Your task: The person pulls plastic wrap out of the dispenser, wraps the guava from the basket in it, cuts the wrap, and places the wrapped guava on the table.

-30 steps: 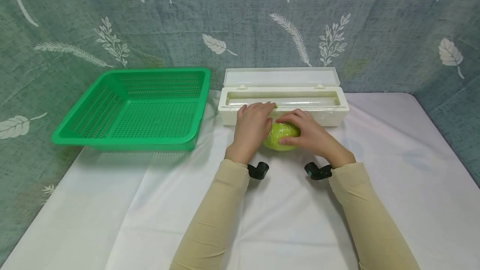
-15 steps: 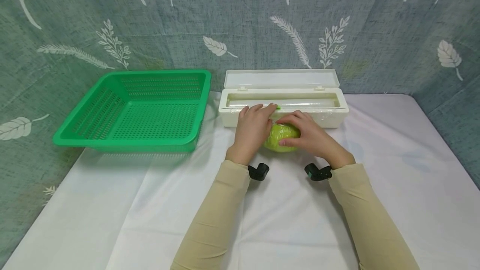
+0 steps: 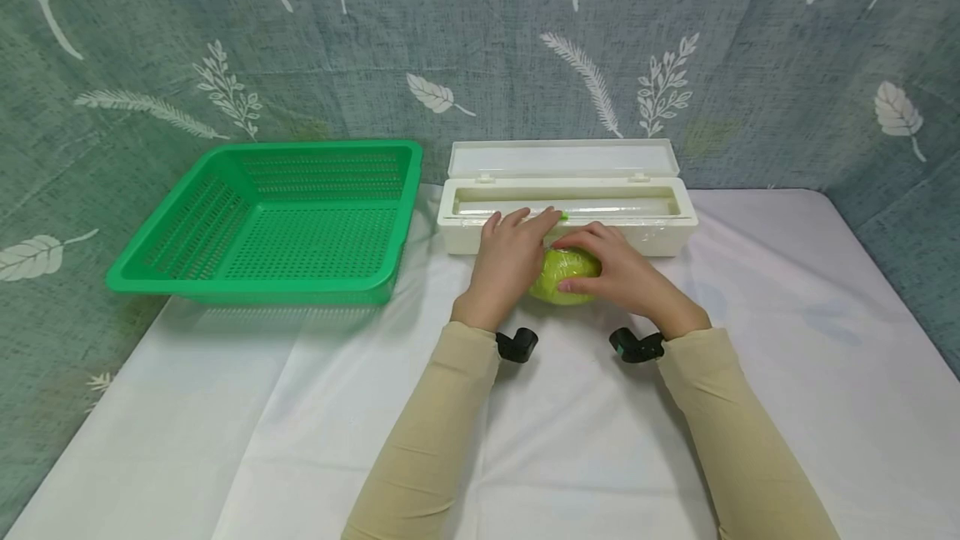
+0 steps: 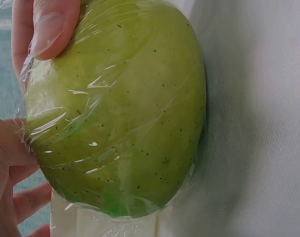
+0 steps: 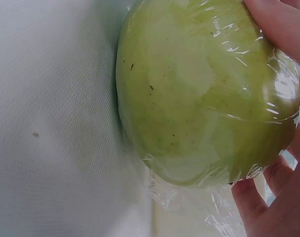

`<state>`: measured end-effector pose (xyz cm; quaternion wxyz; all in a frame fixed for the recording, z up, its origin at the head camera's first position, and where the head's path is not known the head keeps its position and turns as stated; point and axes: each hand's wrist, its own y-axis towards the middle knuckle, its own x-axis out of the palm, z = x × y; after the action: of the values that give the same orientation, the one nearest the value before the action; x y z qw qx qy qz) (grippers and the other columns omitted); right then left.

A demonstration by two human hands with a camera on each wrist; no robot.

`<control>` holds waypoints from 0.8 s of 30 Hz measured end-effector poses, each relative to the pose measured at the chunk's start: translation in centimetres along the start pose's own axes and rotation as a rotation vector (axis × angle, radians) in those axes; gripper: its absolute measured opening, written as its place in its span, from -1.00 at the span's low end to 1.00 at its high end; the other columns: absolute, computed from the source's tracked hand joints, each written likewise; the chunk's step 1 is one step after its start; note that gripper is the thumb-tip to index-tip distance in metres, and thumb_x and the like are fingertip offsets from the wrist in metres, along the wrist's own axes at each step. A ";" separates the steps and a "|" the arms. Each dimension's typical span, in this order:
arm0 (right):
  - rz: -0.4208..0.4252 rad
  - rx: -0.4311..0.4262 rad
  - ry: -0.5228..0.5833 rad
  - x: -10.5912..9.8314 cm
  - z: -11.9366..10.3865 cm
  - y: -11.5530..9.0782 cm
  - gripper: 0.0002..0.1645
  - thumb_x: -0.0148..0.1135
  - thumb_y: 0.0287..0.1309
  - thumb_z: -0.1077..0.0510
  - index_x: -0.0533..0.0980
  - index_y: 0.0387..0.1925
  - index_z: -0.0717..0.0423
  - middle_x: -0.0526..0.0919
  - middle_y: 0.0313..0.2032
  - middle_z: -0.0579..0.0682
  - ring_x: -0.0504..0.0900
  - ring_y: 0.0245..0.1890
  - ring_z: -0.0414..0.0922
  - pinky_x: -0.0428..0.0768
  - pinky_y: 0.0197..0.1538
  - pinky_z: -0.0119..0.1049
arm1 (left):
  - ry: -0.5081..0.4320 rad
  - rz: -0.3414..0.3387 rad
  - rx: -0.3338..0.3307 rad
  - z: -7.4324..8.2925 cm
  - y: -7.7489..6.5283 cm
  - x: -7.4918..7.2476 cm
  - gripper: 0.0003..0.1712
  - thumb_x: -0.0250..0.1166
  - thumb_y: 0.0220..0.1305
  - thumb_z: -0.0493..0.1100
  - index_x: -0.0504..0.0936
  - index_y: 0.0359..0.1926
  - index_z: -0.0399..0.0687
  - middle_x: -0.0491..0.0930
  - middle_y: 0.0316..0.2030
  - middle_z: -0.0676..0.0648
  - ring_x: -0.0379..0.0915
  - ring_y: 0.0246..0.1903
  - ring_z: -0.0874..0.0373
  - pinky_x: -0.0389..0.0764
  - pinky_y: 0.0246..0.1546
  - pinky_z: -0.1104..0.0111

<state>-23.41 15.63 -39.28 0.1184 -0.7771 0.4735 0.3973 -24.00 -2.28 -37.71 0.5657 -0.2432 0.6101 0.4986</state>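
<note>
A yellow-green fruit with dark specks (image 3: 549, 277), wrapped in cling film, rests on the white cloth in front of the cling film box (image 3: 663, 238). My right hand (image 3: 630, 273) holds it from the right, thumb and fingers curved round its side. Film (image 5: 209, 202) stretches from the fruit toward the box. My left hand (image 3: 506, 261) lies to the left, its fingers reaching over the box's front edge. One fingertip touches a small bright green slider (image 3: 565, 216) on that edge. In the left wrist view, the left thumb (image 4: 12, 145) is right beside the wrapped fruit.
The box's lid (image 3: 562, 158) is raised at the back, and a film roll (image 3: 637, 207) lies inside. A green perforated basket (image 3: 240, 283) stands at the left. Behind everything hangs a leaf-patterned curtain (image 3: 495, 40).
My left fingers and the green slider have moved a little to the right along the box's front edge. The right hand and the fruit stay in place.
</note>
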 end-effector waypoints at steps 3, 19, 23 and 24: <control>0.002 -0.002 -0.004 0.0 0.0 0.0 -0.35 0.35 -0.16 -0.12 0.41 0.05 -0.13 0.34 0.01 -0.14 0.22 0.03 -0.11 0.24 0.07 -0.11 | -0.011 -0.007 -0.010 0.0 0.0 0.0 -0.47 0.13 0.18 -0.26 0.36 0.18 0.22 0.50 0.00 0.16 0.26 0.13 0.07 0.10 0.14 0.00; 0.011 -0.014 -0.006 0.0 -0.1 0.2 -0.36 0.37 -0.17 -0.09 0.43 0.03 -0.10 0.34 0.01 -0.13 0.23 0.05 -0.10 0.23 0.08 -0.11 | -0.054 -0.119 0.013 -0.7 0.2 0.2 -0.44 0.04 0.27 -0.21 0.23 0.26 0.29 0.26 0.21 0.20 0.05 0.24 0.10 -0.09 0.20 0.00; 0.015 -0.001 -0.008 0.0 0.0 0.1 -0.35 0.36 -0.17 -0.11 0.42 0.04 -0.10 0.34 0.02 -0.12 0.22 0.07 -0.09 0.22 0.09 -0.10 | -0.090 -0.113 -0.004 -0.5 0.3 0.5 -0.54 -0.11 0.35 -0.12 0.25 0.25 0.29 0.23 0.22 0.20 0.03 0.25 0.10 -0.14 0.20 -0.01; 0.015 -0.001 -0.012 0.0 0.0 0.1 -0.34 0.36 -0.17 -0.11 0.41 0.05 -0.09 0.34 0.02 -0.11 0.22 0.07 -0.08 0.22 0.09 -0.09 | -0.100 -0.111 -0.012 -0.4 0.3 0.6 -0.55 -0.15 0.36 -0.08 0.25 0.25 0.29 0.23 0.22 0.20 0.03 0.25 0.10 -0.16 0.20 -0.01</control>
<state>-23.50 15.54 -39.27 0.1178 -0.7712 0.4783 0.4032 -24.60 -2.30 -38.23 0.6210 -0.2548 0.5636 0.4815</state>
